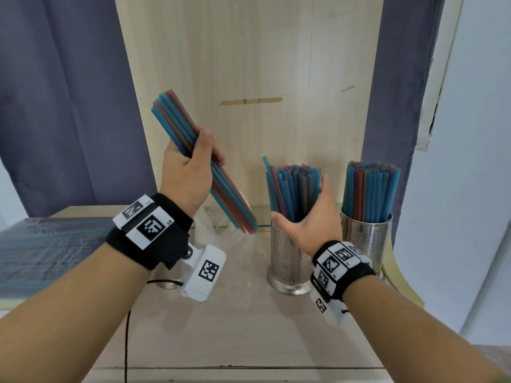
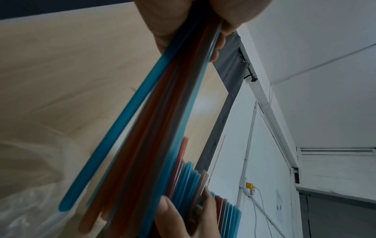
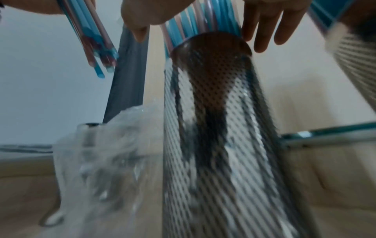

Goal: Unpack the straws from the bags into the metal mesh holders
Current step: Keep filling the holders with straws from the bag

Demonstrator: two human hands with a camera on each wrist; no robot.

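Observation:
My left hand (image 1: 190, 167) grips a bundle of blue and red straws (image 1: 177, 125) (image 2: 154, 122) (image 3: 97, 48) around its middle, tilted with the lower end pointing at the middle holder. That metal mesh holder (image 1: 289, 261) (image 3: 213, 112) is full of upright straws (image 1: 293, 186). My right hand (image 1: 309, 217) (image 3: 193, 21) is open with spread fingers in front of those straws, just above the holder's rim. A second mesh holder (image 1: 369, 241) at the right is also packed with straws (image 1: 372, 189).
An empty clear plastic bag (image 1: 221, 239) (image 3: 101, 153) lies crumpled on the wooden table (image 1: 235, 327) left of the middle holder. A flat stack of blue material (image 1: 49, 250) lies at the far left. A wooden panel (image 1: 249, 78) and grey curtains stand behind.

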